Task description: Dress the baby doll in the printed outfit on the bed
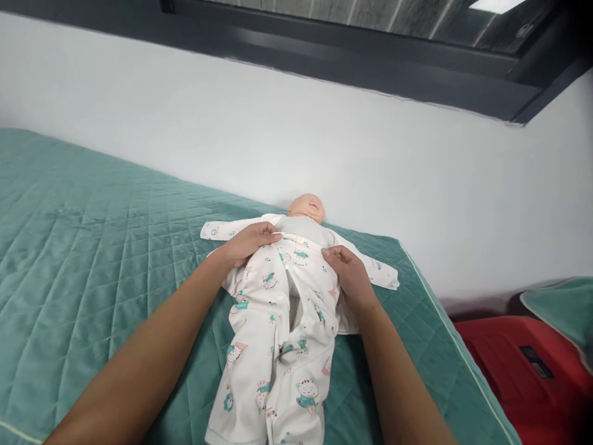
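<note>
A baby doll [306, 208] lies on its back, its head close to the wall. White baby pants [282, 309] printed with cartoon animals cover its lower body, and the waistband reaches up over its belly. On its arms is a matching white jacket [382, 272], spread open with the sleeves out to both sides. My left hand [252, 241] pinches the waistband at the left side. At the right side, my right hand [347, 269] grips the same waistband between thumb and fingers. An opening runs down the crotch of the pants.
The doll rests on a green quilted cover [115, 247] with a pale piped edge at the right. Behind it rises a white wall [222, 130] below a dark window frame [324, 49]. A red plastic object [509, 364] stands beyond the right edge, partly under green cloth [565, 309].
</note>
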`<state>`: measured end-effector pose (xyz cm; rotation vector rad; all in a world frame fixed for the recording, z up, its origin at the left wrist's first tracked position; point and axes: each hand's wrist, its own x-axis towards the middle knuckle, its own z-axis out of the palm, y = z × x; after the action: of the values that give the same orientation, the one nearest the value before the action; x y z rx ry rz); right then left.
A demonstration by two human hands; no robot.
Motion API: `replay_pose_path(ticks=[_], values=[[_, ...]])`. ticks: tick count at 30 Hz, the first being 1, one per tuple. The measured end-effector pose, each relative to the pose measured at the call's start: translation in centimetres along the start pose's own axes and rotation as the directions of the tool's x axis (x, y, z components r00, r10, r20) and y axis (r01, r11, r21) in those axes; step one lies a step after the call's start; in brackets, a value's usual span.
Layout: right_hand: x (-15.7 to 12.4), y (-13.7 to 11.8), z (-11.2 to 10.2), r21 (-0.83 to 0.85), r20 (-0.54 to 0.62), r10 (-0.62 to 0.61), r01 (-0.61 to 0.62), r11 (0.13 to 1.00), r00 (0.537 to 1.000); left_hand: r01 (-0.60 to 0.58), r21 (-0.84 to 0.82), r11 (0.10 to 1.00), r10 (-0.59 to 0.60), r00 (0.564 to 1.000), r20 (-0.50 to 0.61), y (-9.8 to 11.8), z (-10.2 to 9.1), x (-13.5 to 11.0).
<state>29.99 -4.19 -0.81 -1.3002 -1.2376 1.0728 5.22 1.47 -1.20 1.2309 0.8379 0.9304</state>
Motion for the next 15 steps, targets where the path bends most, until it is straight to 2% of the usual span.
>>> replay_pose_path(ticks=[3, 5, 10, 15], values=[[-0.2, 0.1, -0.6, 0.191, -0.058, 0.067, -0.054, 0.98, 0.996, -0.006, -0.037, 0.999, 0.005, 1.0, -0.009, 0.1, -0.5, -1.1], [-0.3, 0.0, -0.9, 0.242, -0.081, 0.093, -0.071, 0.968, 0.992, -0.017, -0.047, 0.999, 0.017, 1.0, 0.005, 0.4, -0.9, -1.8], [-0.5, -0.1, -1.7, 0.234, -0.137, 0.14, -0.105, 0.967, 0.981, 0.007, -0.036, 0.999, -0.007, 1.0, 0.001, 0.7, -1.3, -2.5], [-0.5, 0.2, -1.9, 0.166, -0.182, 0.124, -0.094, 0.982, 0.975, 0.013, 0.032, 0.999, -0.013, 1.0, 0.006, 0.2, -1.9, -2.6]])
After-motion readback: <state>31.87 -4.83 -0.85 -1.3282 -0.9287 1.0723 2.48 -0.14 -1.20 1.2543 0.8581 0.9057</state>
